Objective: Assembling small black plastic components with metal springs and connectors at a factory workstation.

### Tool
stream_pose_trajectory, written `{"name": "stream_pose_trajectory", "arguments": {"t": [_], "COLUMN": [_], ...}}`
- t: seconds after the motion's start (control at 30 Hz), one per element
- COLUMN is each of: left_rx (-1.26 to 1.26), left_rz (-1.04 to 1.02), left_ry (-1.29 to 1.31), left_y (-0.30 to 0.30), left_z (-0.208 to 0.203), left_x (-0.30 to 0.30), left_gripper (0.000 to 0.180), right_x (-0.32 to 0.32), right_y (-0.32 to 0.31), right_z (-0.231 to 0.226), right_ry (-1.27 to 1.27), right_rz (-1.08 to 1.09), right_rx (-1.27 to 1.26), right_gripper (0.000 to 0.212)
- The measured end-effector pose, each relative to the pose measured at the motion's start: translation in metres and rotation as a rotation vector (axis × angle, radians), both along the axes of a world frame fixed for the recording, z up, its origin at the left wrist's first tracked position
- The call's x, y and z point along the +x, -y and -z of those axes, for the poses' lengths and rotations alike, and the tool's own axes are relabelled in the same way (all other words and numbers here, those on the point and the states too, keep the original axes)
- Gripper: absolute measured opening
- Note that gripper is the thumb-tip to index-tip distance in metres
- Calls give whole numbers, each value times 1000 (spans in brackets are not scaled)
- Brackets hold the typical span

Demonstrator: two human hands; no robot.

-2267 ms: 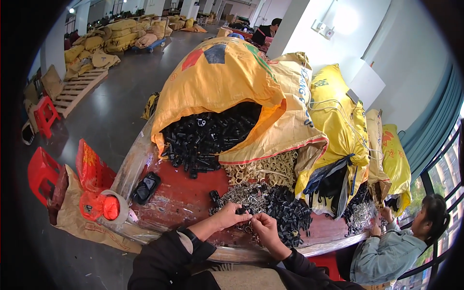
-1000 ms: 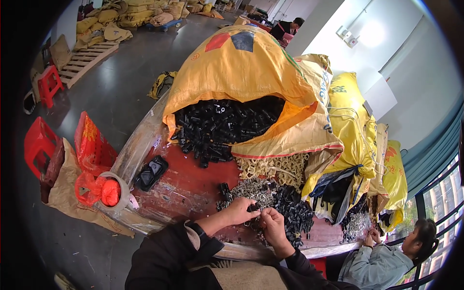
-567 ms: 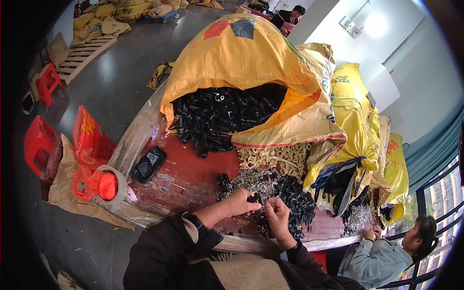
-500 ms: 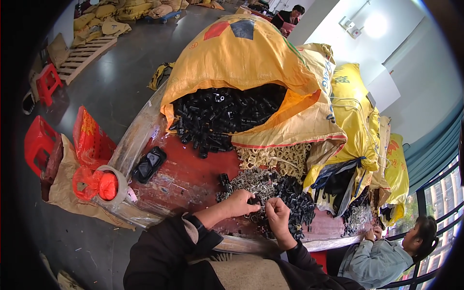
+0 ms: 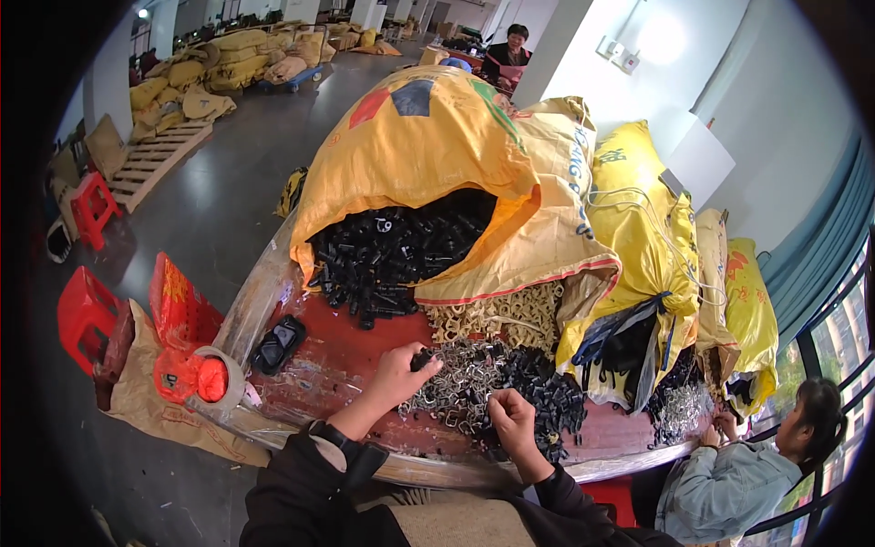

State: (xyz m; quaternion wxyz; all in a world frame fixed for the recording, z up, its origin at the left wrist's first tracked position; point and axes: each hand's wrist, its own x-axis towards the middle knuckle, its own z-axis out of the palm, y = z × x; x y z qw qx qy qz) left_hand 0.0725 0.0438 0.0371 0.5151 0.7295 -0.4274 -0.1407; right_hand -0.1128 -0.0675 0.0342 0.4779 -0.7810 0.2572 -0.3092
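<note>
A small black plastic part point(image 5: 421, 359) sticks out between the thumb and fingers of my left hand point(image 5: 394, 379), held above the table left of the pile of silvery metal rings point(image 5: 467, 365). My right hand point(image 5: 512, 417) is closed in a pinch over the near edge of the small black plastic pieces point(image 5: 554, 401); whatever its fingertips hold cannot be made out. Beyond both hands, a large open yellow woven bag point(image 5: 424, 150) spills black tubular parts point(image 5: 392, 251) onto the red tabletop point(image 5: 337, 365). Cream-coloured plastic pieces point(image 5: 497, 314) are heaped between that bag and the rings.
A black moulded case point(image 5: 279, 345) lies at the table's left. Beside the edge hangs a grey ring-shaped holder point(image 5: 235, 383) with red plastic. Red stools point(image 5: 87, 314) stand left. More yellow sacks point(image 5: 638, 210) line the right, where a co-worker point(image 5: 738, 483) handles small parts.
My hands have come apart: the left has moved away from the right, keeping the black part, while the right stays pinched over the pile. The view has tilted upward.
</note>
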Motion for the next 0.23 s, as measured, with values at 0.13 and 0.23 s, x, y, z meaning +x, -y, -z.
{"name": "stream_pose_trajectory", "arguments": {"t": [0.13,0.23], "left_rx": [9,-103], "left_rz": [227,506], "left_ry": [-780,-1328], "left_y": [-5,-3], "left_z": [0,16], "left_x": [-15,-21], "left_gripper": [22,37], "right_x": [0,7], "right_y": [-5,-7], "right_z": [-8,-22], "right_ry": [17,-21], "right_rz": [-35,-97], "right_rx": [36,-141], "right_gripper": [8,8]}}
